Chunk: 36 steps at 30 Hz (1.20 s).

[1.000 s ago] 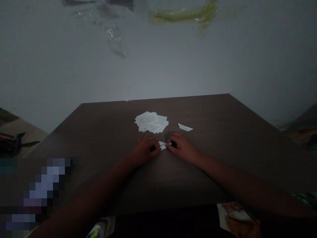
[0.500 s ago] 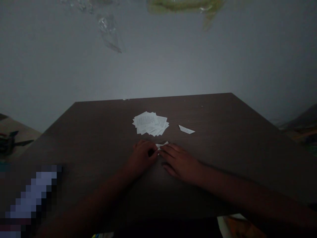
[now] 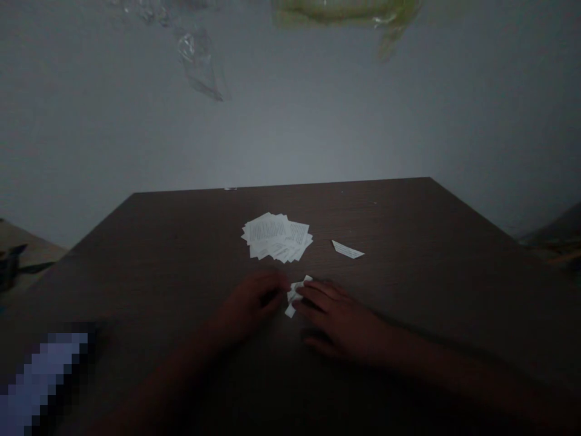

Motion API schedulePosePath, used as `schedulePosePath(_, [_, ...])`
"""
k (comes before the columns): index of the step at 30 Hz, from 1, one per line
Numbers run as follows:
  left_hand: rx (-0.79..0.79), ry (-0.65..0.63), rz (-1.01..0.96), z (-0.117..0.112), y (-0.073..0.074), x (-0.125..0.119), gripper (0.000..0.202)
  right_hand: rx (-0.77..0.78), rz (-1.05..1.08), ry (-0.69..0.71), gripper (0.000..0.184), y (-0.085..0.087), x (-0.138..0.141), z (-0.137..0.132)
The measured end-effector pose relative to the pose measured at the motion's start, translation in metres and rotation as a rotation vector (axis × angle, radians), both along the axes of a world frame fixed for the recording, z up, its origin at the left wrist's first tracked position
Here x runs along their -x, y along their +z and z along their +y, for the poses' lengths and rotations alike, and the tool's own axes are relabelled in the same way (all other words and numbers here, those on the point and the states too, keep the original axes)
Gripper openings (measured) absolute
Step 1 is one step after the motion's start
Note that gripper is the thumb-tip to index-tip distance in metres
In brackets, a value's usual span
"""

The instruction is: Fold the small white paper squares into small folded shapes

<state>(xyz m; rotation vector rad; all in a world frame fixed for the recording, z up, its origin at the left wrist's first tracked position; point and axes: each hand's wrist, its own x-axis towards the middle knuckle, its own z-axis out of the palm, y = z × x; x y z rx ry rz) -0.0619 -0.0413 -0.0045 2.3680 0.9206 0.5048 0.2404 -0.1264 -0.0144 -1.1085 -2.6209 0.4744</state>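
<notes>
A small white folded paper piece lies on the dark wooden table between my two hands. My left hand touches its left side with curled fingers. The fingers of my right hand lie flat and press on its right side. Just behind them sits a fanned pile of small printed paper squares. A single folded white paper piece lies to the right of that pile, apart from both hands.
A grey wall rises right behind the table's far edge. Clear plastic and a yellowish bag hang on the wall above. A blurred-out patch covers the near left corner. Dark objects lie beyond the left edge.
The view has tilted, so the table sits lower in frame. My hands have drawn closer to me with the paper piece, and my right fingers have flattened over it.
</notes>
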Motion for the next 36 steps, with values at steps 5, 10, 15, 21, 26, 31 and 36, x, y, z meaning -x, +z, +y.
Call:
schedulePosePath(5, [-0.064,-0.121,0.036,0.006,-0.001,0.001,0.023,0.003,0.004,0.025,0.075,-0.002,-0.002,0.0])
schedulePosePath(10, [-0.035,-0.093,0.077,0.002,0.003,-0.003,0.022,-0.003,-0.002,0.019,0.079,-0.007,-0.004,-0.003])
schedulePosePath(15, [-0.042,-0.086,0.102,-0.003,0.007,-0.009,0.019,-0.019,-0.047,0.033,0.084,-0.008,-0.007,-0.004])
schedulePosePath(21, [-0.03,-0.103,0.098,-0.001,0.008,-0.015,0.016,-0.048,-0.011,0.029,0.082,-0.012,-0.013,-0.004])
schedulePosePath(26, [-0.068,-0.068,0.136,-0.001,0.006,-0.021,0.014,-0.048,0.017,0.021,0.079,-0.016,-0.013,-0.004])
schedulePosePath(31, [-0.062,-0.056,0.17,-0.006,0.009,-0.024,0.013,-0.056,-0.016,0.029,0.081,-0.018,-0.014,-0.005])
schedulePosePath(36, [-0.059,-0.043,0.18,-0.008,0.011,-0.028,0.016,-0.059,-0.017,0.038,0.084,-0.017,-0.016,-0.005])
